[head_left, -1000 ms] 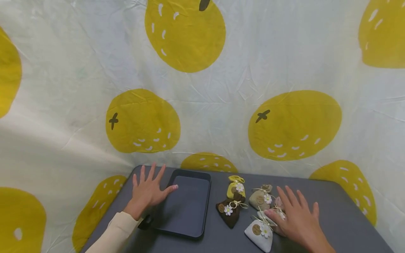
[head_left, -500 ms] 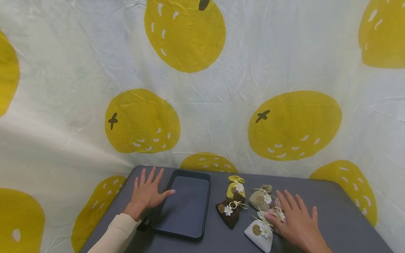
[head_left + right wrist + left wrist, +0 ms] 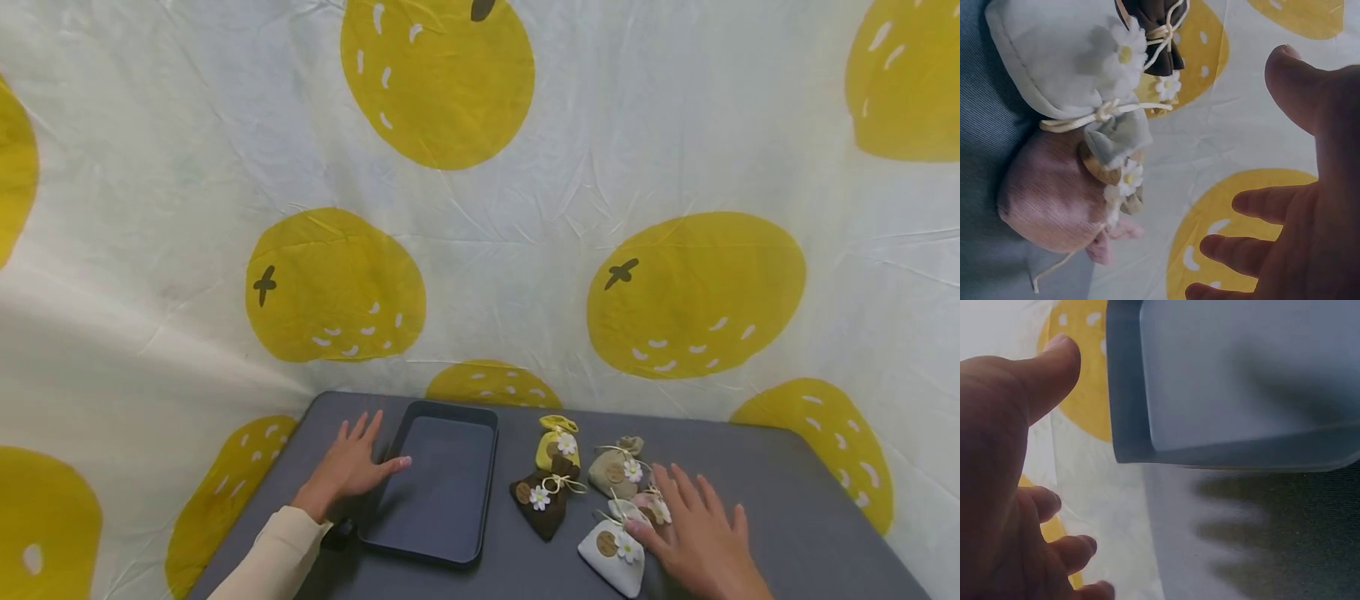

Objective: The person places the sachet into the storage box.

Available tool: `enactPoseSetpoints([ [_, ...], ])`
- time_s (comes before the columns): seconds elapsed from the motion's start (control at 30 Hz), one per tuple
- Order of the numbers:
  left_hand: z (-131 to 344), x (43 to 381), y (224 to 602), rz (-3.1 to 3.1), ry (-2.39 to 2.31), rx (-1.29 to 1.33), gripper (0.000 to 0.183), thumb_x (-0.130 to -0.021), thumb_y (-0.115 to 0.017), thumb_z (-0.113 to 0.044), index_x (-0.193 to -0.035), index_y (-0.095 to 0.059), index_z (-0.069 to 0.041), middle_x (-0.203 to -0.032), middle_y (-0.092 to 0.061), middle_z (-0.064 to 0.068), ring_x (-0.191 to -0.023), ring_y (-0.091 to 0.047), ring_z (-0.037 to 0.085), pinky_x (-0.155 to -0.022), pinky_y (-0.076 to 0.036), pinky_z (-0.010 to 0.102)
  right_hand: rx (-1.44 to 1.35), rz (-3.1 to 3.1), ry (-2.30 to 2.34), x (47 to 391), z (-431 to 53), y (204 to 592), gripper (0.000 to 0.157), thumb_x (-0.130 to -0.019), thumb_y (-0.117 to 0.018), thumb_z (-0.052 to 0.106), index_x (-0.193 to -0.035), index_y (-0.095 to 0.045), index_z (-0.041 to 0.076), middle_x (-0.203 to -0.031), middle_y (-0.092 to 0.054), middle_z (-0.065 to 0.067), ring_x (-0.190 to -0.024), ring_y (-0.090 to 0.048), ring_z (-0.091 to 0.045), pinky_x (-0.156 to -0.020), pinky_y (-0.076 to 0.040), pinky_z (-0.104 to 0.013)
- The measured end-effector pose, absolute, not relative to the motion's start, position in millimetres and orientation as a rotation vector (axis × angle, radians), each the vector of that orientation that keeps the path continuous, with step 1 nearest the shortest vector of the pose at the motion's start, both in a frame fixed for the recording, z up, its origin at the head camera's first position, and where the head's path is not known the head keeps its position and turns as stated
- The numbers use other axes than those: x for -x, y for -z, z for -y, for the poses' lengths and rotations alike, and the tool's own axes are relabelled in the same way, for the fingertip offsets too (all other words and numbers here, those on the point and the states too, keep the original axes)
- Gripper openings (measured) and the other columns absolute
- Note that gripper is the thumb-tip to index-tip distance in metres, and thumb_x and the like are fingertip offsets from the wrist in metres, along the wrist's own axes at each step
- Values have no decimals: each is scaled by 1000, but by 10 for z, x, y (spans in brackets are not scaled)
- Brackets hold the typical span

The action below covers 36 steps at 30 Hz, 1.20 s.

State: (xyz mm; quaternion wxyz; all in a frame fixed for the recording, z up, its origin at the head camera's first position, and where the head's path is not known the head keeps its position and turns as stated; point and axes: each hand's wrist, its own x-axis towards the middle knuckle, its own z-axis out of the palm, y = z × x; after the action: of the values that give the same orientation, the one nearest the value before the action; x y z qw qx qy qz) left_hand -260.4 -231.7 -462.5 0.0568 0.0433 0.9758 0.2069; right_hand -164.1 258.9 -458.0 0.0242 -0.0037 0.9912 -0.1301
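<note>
My left hand (image 3: 348,468) hovers over the left edge of a dark rectangular tray (image 3: 435,487), its fingers spread and holding nothing. In the left wrist view the thumb stands apart from the tray's wall (image 3: 1129,394), and finger shadows fall on the table. Several small drawstring pouches with daisies lie right of the tray: yellow (image 3: 553,454), brown (image 3: 542,518), beige (image 3: 609,473), pink (image 3: 645,502) and white (image 3: 609,568). Spread above the pink and white ones is my right hand (image 3: 702,537), partly covering the pink pouch. The right wrist view shows it apart from the pink pouch (image 3: 1054,194).
The grey tabletop (image 3: 795,500) extends right of the pouches. Behind it and at both sides hangs a white cloth (image 3: 510,292) printed with large yellow fruit. A dark object (image 3: 339,535) sits at my left wrist, beside the tray's near left corner.
Both hands have sunk a little and drawn slightly nearer, with fingers still spread. Tray and pouches stay where they were.
</note>
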Motion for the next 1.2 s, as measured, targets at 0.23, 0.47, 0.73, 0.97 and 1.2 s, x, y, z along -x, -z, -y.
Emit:
enactPoseSetpoints([
  [0.23,2371,2603,4684,-2841,-754,-139,108,-91,-67,-66,-166,-20,-4,-171,-21,28,-155,-14,58,-118,-22,77,-19,-2993,418,1608,-2562,4682,115,-86,-55,84,-166,-23,8,-165,-27,-33,-145,-22,-66,-103,-12,-91],
  [0.47,2373,2591,4644,-2705,-911,-121,109,-92,-73,-57,-165,-18,1,-167,-28,30,-152,-32,52,-119,-31,68,-30,-2944,412,1606,-2534,4850,109,-84,-59,83,-162,-35,11,-165,-31,-30,-143,-28,-65,-104,-15,-91],
  [0.73,2418,2634,4636,-2627,-1045,-152,79,-98,-72,-22,-156,-32,14,-158,-42,35,-148,-39,52,-118,-38,62,-36,-2932,449,1564,-2479,4989,107,-83,-61,82,-159,-41,10,-161,-42,-25,-142,-38,-60,-102,-24,-88],
  [0.97,2429,2661,4701,-2515,-1220,-38,61,-99,-64,1,-151,-37,17,-152,-46,38,-135,-54,52,-87,-61,54,31,-2989,524,1569,-2463,5009,98,-87,-68,72,-153,-48,2,-151,-52,-29,-132,-51,-57,-97,-44,-74],
  [1.2,2421,2645,4729,-2513,-1270,49,48,-93,-67,8,-139,-55,15,-137,-62,34,-118,-68,45,-78,-63,52,-181,-2984,669,1558,-2449,4971,94,-83,-73,70,-142,-57,-1,-134,-60,-32,-111,-65,-50,-86,-53,-64],
])
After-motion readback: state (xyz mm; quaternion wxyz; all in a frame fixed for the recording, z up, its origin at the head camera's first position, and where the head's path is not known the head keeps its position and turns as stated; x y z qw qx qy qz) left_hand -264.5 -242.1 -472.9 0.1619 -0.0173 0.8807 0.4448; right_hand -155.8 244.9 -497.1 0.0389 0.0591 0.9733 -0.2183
